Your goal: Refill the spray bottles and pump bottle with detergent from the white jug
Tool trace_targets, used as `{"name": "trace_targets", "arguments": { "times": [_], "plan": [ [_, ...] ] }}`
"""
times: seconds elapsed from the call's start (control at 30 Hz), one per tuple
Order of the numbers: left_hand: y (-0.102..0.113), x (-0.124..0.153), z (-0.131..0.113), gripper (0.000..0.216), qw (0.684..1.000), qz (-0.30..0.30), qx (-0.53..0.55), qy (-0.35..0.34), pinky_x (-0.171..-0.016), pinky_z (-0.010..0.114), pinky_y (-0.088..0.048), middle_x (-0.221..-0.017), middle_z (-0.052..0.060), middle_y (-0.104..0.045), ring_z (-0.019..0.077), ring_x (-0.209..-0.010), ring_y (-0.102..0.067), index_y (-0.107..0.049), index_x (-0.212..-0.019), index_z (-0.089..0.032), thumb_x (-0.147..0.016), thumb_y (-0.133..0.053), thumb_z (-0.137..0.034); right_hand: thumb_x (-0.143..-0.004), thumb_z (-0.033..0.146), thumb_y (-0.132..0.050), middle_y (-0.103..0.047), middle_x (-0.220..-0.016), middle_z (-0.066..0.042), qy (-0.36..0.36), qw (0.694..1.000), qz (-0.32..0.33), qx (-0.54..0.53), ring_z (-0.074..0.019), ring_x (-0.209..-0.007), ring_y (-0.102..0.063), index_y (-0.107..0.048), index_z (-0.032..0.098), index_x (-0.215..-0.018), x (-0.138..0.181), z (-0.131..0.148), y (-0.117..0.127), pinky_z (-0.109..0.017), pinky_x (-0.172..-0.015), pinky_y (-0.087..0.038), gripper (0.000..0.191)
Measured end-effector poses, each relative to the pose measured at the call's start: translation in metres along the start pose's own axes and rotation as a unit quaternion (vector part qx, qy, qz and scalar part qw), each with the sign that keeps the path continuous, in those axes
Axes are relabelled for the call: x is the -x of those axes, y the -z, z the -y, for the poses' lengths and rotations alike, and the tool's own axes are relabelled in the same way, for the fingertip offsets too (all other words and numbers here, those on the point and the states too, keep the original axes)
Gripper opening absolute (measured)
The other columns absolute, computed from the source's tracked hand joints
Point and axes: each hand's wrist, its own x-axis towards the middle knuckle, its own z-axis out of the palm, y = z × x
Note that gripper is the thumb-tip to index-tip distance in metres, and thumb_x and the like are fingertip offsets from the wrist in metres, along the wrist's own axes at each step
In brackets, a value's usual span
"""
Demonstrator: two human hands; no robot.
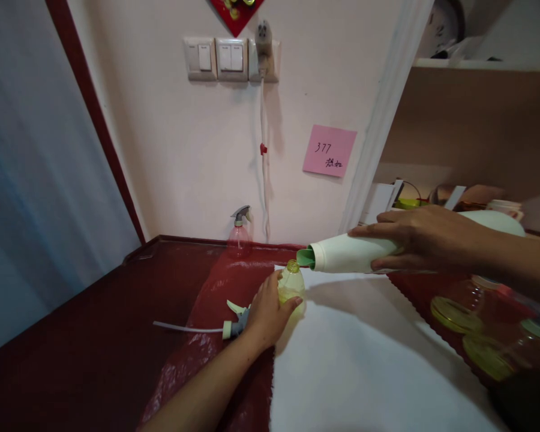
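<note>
My left hand [269, 312] is wrapped round a clear yellow spray bottle [292, 289] whose top is off, with some liquid inside. The bottle stands upright at the left edge of a white cloth [342, 360]. In my right hand [418, 237] is a pale green bottle [348, 252], tipped nearly level to the left. Its green spout [305, 258] is right at the spray bottle's open neck; I cannot make out a stream. The grey spray head [238, 324], with its thin tube, lies on the dark red table beside my left hand.
Against the wall stands a pink spray bottle [239, 240] with a grey trigger. Clear jars with yellow bases [456, 315] are at the right. Above the table are switches [231, 59], a plug with a hanging cord [264, 180] and a pink note [329, 150].
</note>
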Motion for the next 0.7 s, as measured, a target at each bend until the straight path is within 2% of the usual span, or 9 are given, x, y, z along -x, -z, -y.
{"name": "trace_targets", "arguments": {
  "times": [0.17, 0.4, 0.7],
  "plan": [
    [0.0015, -0.0001, -0.0019, 0.06, 1.0, 0.001, 0.003, -0.004, -0.112, 0.046, -0.039, -0.141, 0.015, -0.058, 0.0316, -0.133, -0.051, -0.047, -0.14, -0.02, -0.085, -0.066, -0.029, -0.093, 0.043, -0.064, -0.07, -0.098, -0.009, 0.006, 1.0, 0.009, -0.003, -0.0203, -0.073, -0.064, -0.059, 0.03, -0.142, -0.0007, -0.0018, 0.0009, -0.03, -0.062, -0.032, 0.051],
    [0.0005, -0.0002, 0.0002, 0.062, 1.0, 0.002, 0.002, -0.005, -0.113, 0.045, -0.036, -0.142, 0.015, -0.056, 0.0314, -0.135, -0.049, -0.046, -0.142, -0.017, -0.085, -0.067, -0.029, -0.089, 0.048, -0.066, -0.069, -0.096, -0.007, -0.011, 1.0, 0.006, -0.016, -0.0236, -0.074, -0.065, -0.061, 0.031, -0.14, -0.0004, -0.0016, 0.0002, -0.033, -0.062, -0.036, 0.053],
    [0.0016, -0.0007, -0.0034, 0.06, 1.0, 0.002, 0.003, -0.004, -0.112, 0.045, -0.039, -0.139, 0.015, -0.059, 0.0309, -0.132, -0.052, -0.047, -0.141, -0.018, -0.085, -0.068, -0.029, -0.087, 0.049, -0.067, -0.07, -0.092, -0.005, -0.001, 1.0, -0.025, -0.013, -0.0222, -0.069, -0.064, -0.063, 0.034, -0.137, -0.0013, -0.0046, -0.0044, -0.032, -0.059, -0.037, 0.052]
  ]
}}
